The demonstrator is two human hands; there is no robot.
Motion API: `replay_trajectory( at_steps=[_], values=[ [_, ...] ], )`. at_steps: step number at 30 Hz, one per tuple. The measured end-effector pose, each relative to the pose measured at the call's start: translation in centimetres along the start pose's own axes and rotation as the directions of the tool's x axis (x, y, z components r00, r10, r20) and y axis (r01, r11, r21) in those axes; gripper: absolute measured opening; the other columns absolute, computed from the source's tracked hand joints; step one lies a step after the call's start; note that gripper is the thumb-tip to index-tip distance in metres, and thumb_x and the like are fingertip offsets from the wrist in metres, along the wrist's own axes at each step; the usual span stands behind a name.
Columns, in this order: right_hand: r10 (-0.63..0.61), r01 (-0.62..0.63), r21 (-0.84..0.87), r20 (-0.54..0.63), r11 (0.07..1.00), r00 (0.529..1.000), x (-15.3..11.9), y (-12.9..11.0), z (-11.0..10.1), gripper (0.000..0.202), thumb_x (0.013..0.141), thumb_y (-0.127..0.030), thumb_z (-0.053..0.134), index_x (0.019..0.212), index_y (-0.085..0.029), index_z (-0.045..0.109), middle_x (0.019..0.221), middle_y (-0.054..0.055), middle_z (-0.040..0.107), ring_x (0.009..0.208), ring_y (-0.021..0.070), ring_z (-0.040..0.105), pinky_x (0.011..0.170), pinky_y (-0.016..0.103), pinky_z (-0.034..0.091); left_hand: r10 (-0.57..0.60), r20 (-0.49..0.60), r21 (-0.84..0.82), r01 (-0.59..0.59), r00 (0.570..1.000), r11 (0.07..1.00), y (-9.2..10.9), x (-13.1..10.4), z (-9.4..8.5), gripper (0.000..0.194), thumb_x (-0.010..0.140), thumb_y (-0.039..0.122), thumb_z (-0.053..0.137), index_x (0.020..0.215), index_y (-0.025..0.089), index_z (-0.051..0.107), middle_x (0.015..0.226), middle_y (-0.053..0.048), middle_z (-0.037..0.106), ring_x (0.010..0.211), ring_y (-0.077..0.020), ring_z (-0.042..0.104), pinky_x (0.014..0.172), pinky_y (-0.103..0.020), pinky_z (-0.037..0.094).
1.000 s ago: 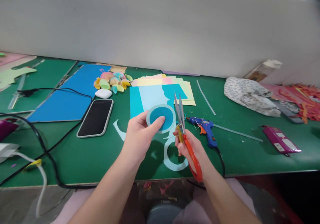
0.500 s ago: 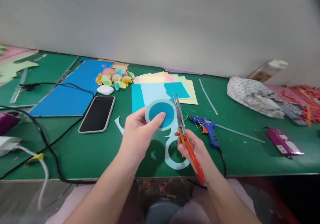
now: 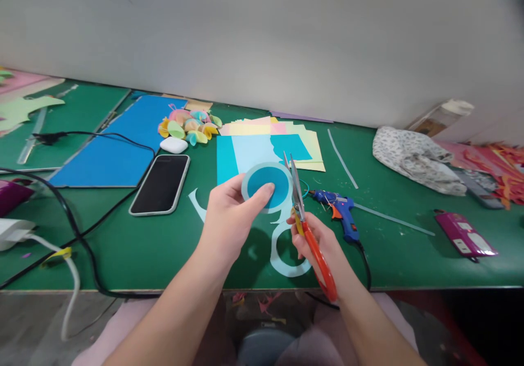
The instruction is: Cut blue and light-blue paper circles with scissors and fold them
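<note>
My left hand (image 3: 229, 216) pinches a round paper disc (image 3: 264, 183), dark teal in the middle with a pale blue rim, thumb on its face. In my right hand (image 3: 317, 235) are scissors (image 3: 317, 254) with red handles, their blades slightly apart and pointing away from me at the disc's right edge. A pale blue paper offcut (image 3: 282, 268), curved like a ring, hangs or lies below the disc near my right fingers; whether it is still joined to the disc I cannot tell. Behind the disc lie teal and pale blue paper sheets (image 3: 226, 156).
A blue glue gun (image 3: 344, 213) with a cord lies to the right. Left are a phone (image 3: 160, 185), a white case (image 3: 173, 145), colourful paper petals (image 3: 190, 126) and a blue board (image 3: 110, 148). Black cables (image 3: 77, 229) cross the left side. A patterned cloth (image 3: 413, 159) and purple power box (image 3: 465, 236) sit right.
My left hand and the disc have shifted slightly right, closer to the scissor blades. The right hand and scissors are almost unmoved.
</note>
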State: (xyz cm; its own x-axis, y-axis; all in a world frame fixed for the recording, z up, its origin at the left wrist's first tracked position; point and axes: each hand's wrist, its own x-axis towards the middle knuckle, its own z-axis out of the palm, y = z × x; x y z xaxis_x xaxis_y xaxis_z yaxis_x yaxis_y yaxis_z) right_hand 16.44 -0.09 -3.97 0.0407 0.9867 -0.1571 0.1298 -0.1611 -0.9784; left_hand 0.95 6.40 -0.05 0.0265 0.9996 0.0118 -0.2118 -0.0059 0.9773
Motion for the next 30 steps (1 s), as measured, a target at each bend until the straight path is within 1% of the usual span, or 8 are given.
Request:
replay_trajectory(
  at_steps=[8, 13, 16, 19, 22, 25, 30],
  values=[
    [0.000, 0.000, -0.013, -0.020, 1.000, 1.000, 0.07, 0.41, -0.07, 0.047, 0.071, -0.060, 0.067, 0.093, -0.020, 0.057, 0.066, -0.005, 0.043, 0.054, 0.0104, 0.037, 0.050, 0.025, 0.036, 0.008, -0.007, 0.009, -0.008, 1.000, 1.000, 0.03, 0.08, -0.10, 0.021, 0.068, 0.036, 0.079, 0.074, 0.018, 0.070, 0.070, 0.001, 0.069, 0.063, -0.0122, 0.059, 0.062, -0.023, 0.049],
    [-0.019, 0.019, -0.023, -0.011, 1.000, 1.000, 0.00, 0.36, -0.30, 0.053, 0.071, -0.065, 0.064, 0.098, -0.020, 0.056, 0.068, -0.004, 0.041, 0.059, 0.0122, 0.037, 0.053, 0.025, 0.038, 0.045, -0.039, 0.036, -0.044, 0.998, 0.998, 0.14, 0.17, -0.36, 0.019, 0.068, 0.035, 0.078, 0.072, 0.019, 0.069, 0.069, 0.002, 0.069, 0.062, -0.0119, 0.059, 0.061, -0.022, 0.048],
    [0.005, -0.004, -0.042, 0.016, 0.999, 1.000, -0.06, 0.12, -0.35, 0.053, 0.072, -0.066, 0.064, 0.098, -0.021, 0.056, 0.068, -0.004, 0.042, 0.060, 0.0127, 0.039, 0.055, 0.026, 0.038, 0.048, -0.053, 0.063, -0.044, 0.997, 0.997, 0.18, 0.14, -0.38, 0.020, 0.068, 0.036, 0.078, 0.072, 0.018, 0.069, 0.069, 0.001, 0.069, 0.062, -0.0129, 0.059, 0.061, -0.024, 0.048],
    [0.028, -0.026, -0.056, 0.035, 0.998, 0.999, -0.12, -0.05, -0.33, 0.051, 0.073, -0.065, 0.064, 0.097, -0.021, 0.056, 0.068, -0.003, 0.044, 0.060, 0.0132, 0.040, 0.055, 0.026, 0.038, 0.044, -0.040, 0.061, -0.042, 0.998, 0.997, 0.20, 0.08, -0.30, 0.020, 0.068, 0.036, 0.077, 0.072, 0.019, 0.069, 0.069, 0.001, 0.068, 0.062, -0.0127, 0.058, 0.062, -0.024, 0.048],
    [0.022, -0.020, -0.055, 0.028, 0.998, 0.999, -0.11, 0.00, -0.30, 0.050, 0.073, -0.064, 0.064, 0.097, -0.022, 0.057, 0.068, -0.003, 0.044, 0.060, 0.0133, 0.040, 0.055, 0.027, 0.038, 0.030, -0.028, 0.051, -0.028, 0.999, 0.998, 0.18, 0.05, -0.21, 0.020, 0.068, 0.037, 0.077, 0.072, 0.019, 0.069, 0.069, 0.001, 0.068, 0.063, -0.0128, 0.058, 0.062, -0.024, 0.048],
    [0.003, -0.002, -0.048, 0.021, 0.999, 1.000, -0.06, 0.14, -0.33, 0.052, 0.071, -0.066, 0.064, 0.095, -0.021, 0.057, 0.068, -0.003, 0.044, 0.058, 0.0126, 0.039, 0.053, 0.026, 0.037, 0.016, -0.030, 0.055, -0.014, 0.999, 0.998, 0.07, 0.04, -0.17, 0.022, 0.067, 0.037, 0.078, 0.072, 0.018, 0.069, 0.067, 0.002, 0.066, 0.062, -0.0122, 0.056, 0.061, -0.023, 0.048],
    [0.016, -0.014, -0.056, 0.027, 0.998, 0.999, -0.06, 0.10, -0.48, 0.054, 0.072, -0.069, 0.062, 0.095, -0.020, 0.056, 0.068, -0.003, 0.044, 0.058, 0.0120, 0.038, 0.054, 0.026, 0.038, 0.007, -0.021, 0.038, -0.006, 1.000, 0.999, -0.14, -0.03, -0.19, 0.021, 0.068, 0.037, 0.078, 0.074, 0.019, 0.069, 0.067, 0.003, 0.066, 0.061, -0.0109, 0.055, 0.061, -0.022, 0.048]
  ],
)
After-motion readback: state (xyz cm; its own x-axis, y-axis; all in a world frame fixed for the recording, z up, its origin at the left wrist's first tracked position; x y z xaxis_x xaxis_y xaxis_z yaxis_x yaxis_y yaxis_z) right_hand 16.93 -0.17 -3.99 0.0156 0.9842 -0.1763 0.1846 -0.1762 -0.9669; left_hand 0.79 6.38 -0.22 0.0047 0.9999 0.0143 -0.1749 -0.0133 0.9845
